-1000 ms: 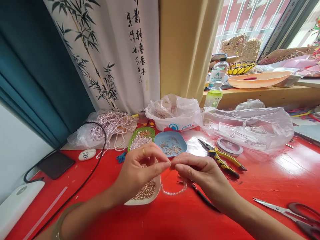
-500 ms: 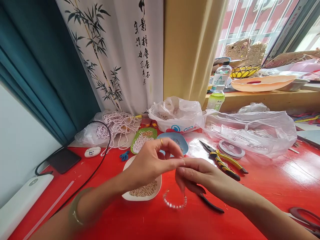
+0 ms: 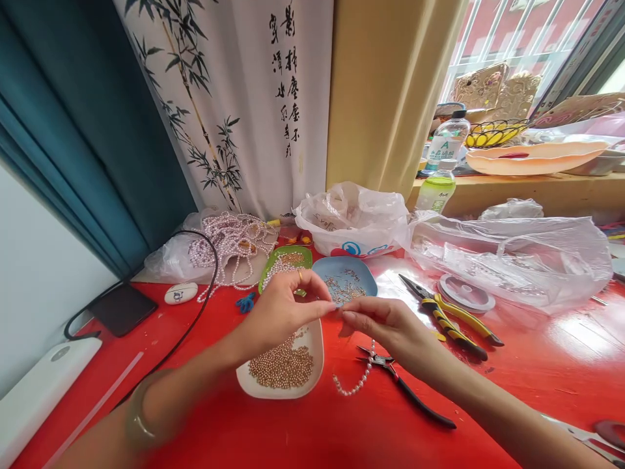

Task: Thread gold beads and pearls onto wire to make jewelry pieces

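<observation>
My left hand (image 3: pixel 293 301) pinches with thumb and index fingertips over the red table; whatever lies between them is too small to make out. My right hand (image 3: pixel 385 326) is closed, its fingertips meeting those of the left. A short strand of pearly beads (image 3: pixel 359 385) hangs in a curve from my right hand. Below it lie small black-handled pliers (image 3: pixel 420 397), jaws apart. A white dish of gold beads (image 3: pixel 283 368) sits under my left forearm and hand. Behind the hands are a blue dish (image 3: pixel 367 277) with small metal pieces and a green dish (image 3: pixel 308 257) with beads.
Yellow-black pliers (image 3: pixel 452 326) and a clear spool (image 3: pixel 466 294) lie to the right. Plastic bags (image 3: pixel 537 260) line the back. Pink bead strands (image 3: pixel 234 244), a white stone (image 3: pixel 180 293), a black cable (image 3: pixel 198 319) and a phone (image 3: pixel 124 309) are left. Scissors (image 3: pixel 581 433) lie front right.
The view has shifted a little. My hands have moved slightly left relative to the dishes, uncovering the small pliers' jaws and more of the blue dish. The bead strand now hangs beside those jaws.
</observation>
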The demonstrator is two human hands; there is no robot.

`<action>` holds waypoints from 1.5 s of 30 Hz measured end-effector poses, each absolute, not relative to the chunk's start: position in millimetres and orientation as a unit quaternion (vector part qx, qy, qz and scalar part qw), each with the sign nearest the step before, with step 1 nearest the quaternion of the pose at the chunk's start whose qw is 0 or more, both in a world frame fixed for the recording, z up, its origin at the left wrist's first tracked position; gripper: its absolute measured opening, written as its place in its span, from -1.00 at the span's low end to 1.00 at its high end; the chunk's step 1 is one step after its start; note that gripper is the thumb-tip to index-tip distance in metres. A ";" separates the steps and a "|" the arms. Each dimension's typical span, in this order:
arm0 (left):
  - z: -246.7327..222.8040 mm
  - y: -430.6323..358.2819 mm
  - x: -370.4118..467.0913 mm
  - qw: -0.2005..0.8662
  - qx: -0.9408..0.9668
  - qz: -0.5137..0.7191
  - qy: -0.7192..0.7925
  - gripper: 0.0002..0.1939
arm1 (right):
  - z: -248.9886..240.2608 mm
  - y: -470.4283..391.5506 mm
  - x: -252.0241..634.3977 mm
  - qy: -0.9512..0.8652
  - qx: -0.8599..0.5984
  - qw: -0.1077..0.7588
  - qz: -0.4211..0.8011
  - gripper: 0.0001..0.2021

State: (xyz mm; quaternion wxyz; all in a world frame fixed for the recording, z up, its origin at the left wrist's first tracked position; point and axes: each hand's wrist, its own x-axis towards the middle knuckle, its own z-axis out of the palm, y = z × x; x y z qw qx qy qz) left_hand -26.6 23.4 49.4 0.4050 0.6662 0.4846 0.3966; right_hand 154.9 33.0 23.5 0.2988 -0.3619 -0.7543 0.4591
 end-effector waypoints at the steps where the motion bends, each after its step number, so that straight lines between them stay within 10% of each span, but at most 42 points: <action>1: 46.5 26.1 -30.8 0.399 0.669 0.381 0.497 -0.92 | 19.2 36.3 153.4 -0.766 -0.380 0.295 0.427 -0.79; 11: -4.8 36.1 -64.4 0.309 0.775 0.123 0.537 -0.90 | -20.3 49.5 137.7 -0.745 -0.401 0.276 0.456 -0.92; 23: -8.4 30.5 -57.5 0.216 0.790 0.154 0.553 -0.89 | -20.2 33.9 136.2 -0.685 -0.417 0.310 0.510 -0.83; 31: -8.5 24.9 -40.1 0.599 0.508 0.381 0.489 -0.90 | -22.6 21.6 131.8 -0.723 -0.430 0.321 0.435 -0.83; 45: -8.9 21.2 -34.2 0.648 0.419 0.429 0.469 -0.86 | -33.9 13.8 127.3 -0.810 -0.405 0.391 0.167 -0.83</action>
